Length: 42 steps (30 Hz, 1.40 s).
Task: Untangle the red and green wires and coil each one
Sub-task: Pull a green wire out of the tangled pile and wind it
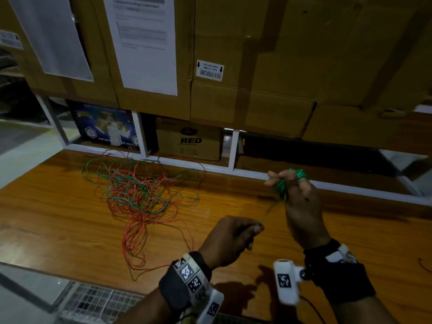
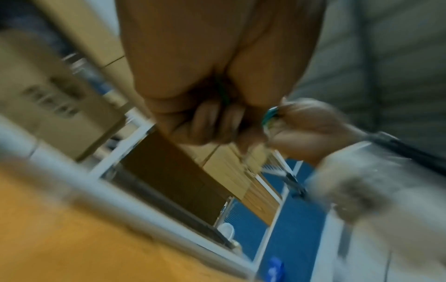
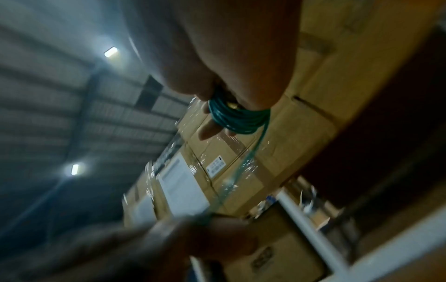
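I have the green wire (image 1: 268,210) strung taut between my two hands above the wooden tabletop (image 1: 58,218). Its coiled part (image 3: 237,119) is wound in several turns round the fingers (image 3: 210,131) of my right hand (image 1: 301,206), which is raised with those fingers curled through the loops. My left hand (image 1: 230,240) sits lower and nearer me, closed in a pinch on the free run of the same wire. So I judge the step in hand is coiling the green wire, with only a small part wound so far.

Most of it is still in the tangle (image 1: 142,195) on the table to my left, well apart from both hands, green and red wire (image 1: 135,239) crossing through each other, with long red loops trailing toward the near edge. The next move, I think, calls for feeding more green through the left pinch and laying another turn on the right fingers; the pull must stay gentle, or the knot may tighten and drag the red along.

As for containers, cardboard boxes (image 1: 257,66) are stacked behind the table, and another carton (image 1: 189,141) sits below them; all are shut, so I cannot tell what is inside.
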Each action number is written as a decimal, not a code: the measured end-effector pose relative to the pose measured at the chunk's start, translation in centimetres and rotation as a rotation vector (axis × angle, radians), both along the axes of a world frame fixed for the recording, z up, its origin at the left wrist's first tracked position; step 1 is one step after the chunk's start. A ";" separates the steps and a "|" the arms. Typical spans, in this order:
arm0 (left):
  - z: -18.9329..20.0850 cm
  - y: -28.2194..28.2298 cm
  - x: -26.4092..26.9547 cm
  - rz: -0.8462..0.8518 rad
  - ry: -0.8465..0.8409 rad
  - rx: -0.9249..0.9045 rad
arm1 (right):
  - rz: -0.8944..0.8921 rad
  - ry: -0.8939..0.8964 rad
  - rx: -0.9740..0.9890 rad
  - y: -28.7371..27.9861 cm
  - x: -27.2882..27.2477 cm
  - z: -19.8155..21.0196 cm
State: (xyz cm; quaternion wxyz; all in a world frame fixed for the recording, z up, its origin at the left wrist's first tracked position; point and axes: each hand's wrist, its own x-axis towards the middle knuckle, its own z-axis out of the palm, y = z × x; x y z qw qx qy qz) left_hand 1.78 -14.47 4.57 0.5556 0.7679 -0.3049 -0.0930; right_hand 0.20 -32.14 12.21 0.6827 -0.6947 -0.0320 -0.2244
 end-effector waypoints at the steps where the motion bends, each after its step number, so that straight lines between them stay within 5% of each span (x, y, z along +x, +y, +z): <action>1: 0.2 0.1 -0.4 0.006 -0.075 0.093 | -0.085 -0.022 -0.225 -0.5 0.5 -0.8; 3: 1.1 0.6 -0.5 0.054 -0.299 0.229 | -0.100 -0.019 -0.560 -1.3 0.9 -2.0; 5: 2.4 1.4 0.1 0.130 -0.510 0.325 | 0.089 0.059 -0.773 -1.7 0.5 -3.0; 8: 3.9 3.2 2.0 0.168 -0.617 0.315 | 0.439 0.295 -0.799 -1.2 -1.4 -3.2; 13: 5.8 4.4 3.9 -0.050 -0.268 0.055 | 0.829 0.510 -0.465 -0.7 -2.9 -0.8; 20: 6.6 3.1 3.3 -0.432 0.135 -0.241 | 1.115 0.466 -0.045 -1.0 -2.8 0.0; 23: 6.2 2.4 2.8 -0.463 0.201 -0.317 | 1.175 0.435 0.096 -2.1 -2.6 0.1; 28: 5.4 1.7 2.5 -0.440 0.197 -0.312 | 1.134 0.504 0.173 -3.5 -2.5 -0.9; 31: 4.4 1.4 2.5 -0.269 -0.090 -0.167 | 1.044 0.518 0.188 -3.9 -2.6 -1.1; 35: 2.4 0.3 2.4 -0.055 -0.447 -0.131 | 0.811 0.506 0.150 -4.0 -3.1 -0.4; 42: 1.1 -0.4 2.2 0.121 -0.444 -0.219 | 0.163 0.375 -0.208 -1.7 -5.0 -0.2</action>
